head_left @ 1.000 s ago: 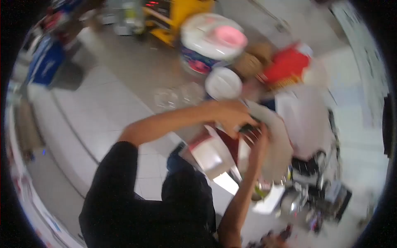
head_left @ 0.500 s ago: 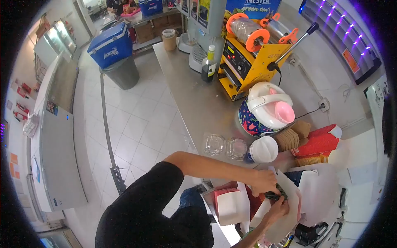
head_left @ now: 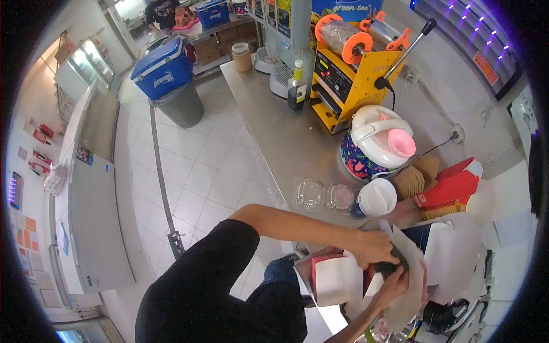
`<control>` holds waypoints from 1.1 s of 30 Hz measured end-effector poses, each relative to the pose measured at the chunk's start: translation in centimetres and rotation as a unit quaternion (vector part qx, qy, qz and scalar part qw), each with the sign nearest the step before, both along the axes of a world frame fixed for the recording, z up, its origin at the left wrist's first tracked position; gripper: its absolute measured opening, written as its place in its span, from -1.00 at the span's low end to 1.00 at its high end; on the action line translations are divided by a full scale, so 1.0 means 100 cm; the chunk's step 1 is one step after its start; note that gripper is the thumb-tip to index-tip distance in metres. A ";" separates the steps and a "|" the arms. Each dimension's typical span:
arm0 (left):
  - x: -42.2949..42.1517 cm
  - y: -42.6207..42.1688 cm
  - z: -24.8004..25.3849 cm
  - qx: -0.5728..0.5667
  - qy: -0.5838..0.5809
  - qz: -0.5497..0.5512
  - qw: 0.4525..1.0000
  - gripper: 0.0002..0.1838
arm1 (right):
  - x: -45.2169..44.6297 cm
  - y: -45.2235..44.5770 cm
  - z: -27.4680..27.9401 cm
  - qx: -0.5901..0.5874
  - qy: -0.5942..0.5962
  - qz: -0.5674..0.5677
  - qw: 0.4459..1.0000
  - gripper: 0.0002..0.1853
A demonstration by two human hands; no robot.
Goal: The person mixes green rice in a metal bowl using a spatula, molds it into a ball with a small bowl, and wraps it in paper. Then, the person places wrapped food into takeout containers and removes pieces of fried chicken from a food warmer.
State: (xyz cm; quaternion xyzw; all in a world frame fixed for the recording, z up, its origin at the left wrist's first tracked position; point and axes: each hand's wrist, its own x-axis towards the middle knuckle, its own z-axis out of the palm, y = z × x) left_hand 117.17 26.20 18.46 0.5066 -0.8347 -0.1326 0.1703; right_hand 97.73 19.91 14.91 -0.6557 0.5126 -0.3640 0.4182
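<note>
My left hand (head_left: pixel 373 247) reaches in from the left, fingers bent and closed on a dark green item (head_left: pixel 388 266) whose kind I cannot make out. From below, my right hand (head_left: pixel 393 287) meets it, its fingertips closed at the item's lower edge. Both hands work close together in front of a pale paper sheet or carton flap (head_left: pixel 413 257). A white carton (head_left: pixel 334 281) with red sides lies left of my right hand. Part of the green item is hidden by my fingers.
Clear plastic containers (head_left: pixel 309 195) and white tubs (head_left: pixel 378 198) stand on the steel counter (head_left: pixel 260 126). Behind are a rice cooker-like pot (head_left: pixel 366 150), brown holders (head_left: pixel 409 182), red cartons (head_left: pixel 452 187), a yellow sealing machine (head_left: pixel 343 80) and a dark bottle (head_left: pixel 297 88).
The view has shifted, so the scene sits farther right. Both hands stay together at the dark green item, with the fingers slightly moved on it.
</note>
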 end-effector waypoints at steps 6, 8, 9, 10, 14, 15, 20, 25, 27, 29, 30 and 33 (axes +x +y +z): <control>0.000 -0.001 -0.012 -0.073 0.029 0.021 0.997 -0.12 | 0.012 -0.002 0.018 0.105 -0.009 0.077 0.991 -0.69; 0.002 0.004 0.001 -0.027 -0.003 0.039 0.999 -0.13 | 0.012 -0.004 0.016 0.150 -0.021 0.093 0.984 -0.69; 0.004 0.006 0.001 -0.023 -0.007 0.045 0.999 -0.12 | 0.010 -0.006 0.012 0.130 -0.018 0.115 0.985 -0.70; 0.005 0.008 0.001 -0.018 -0.009 0.051 0.998 -0.12 | 0.008 -0.007 0.008 0.110 -0.013 0.138 0.984 -0.70; 0.004 0.013 -0.010 -0.052 0.017 0.081 0.995 -0.13 | 0.009 -0.006 0.001 0.066 -0.031 0.162 0.984 -0.68; 0.003 0.014 -0.013 -0.066 0.027 0.079 0.994 -0.11 | 0.011 -0.004 0.004 0.076 -0.005 0.139 0.987 -0.68; 0.000 0.019 -0.007 -0.034 0.025 0.093 0.995 -0.04 | 0.004 -0.006 -0.007 -0.107 0.031 0.163 0.980 -0.64; 0.002 0.022 -0.015 -0.077 0.023 0.092 0.992 -0.04 | 0.005 0.024 0.014 -0.083 0.039 0.100 0.991 -0.63; 0.001 0.023 -0.012 -0.096 0.026 0.077 0.992 -0.04 | 0.006 0.027 0.016 -0.128 0.042 0.091 0.987 -0.63; -0.001 0.028 -0.005 -0.098 0.000 0.070 0.993 -0.03 | 0.009 0.037 0.026 0.059 -0.043 0.038 0.997 -0.61; -0.001 0.027 -0.008 -0.096 -0.001 0.070 0.993 -0.03 | 0.008 0.043 0.038 0.049 -0.043 0.066 0.996 -0.60; 0.003 0.019 -0.019 -0.120 0.003 0.064 0.991 0.00 | 0.008 0.053 0.046 0.041 -0.009 -0.018 0.999 -0.56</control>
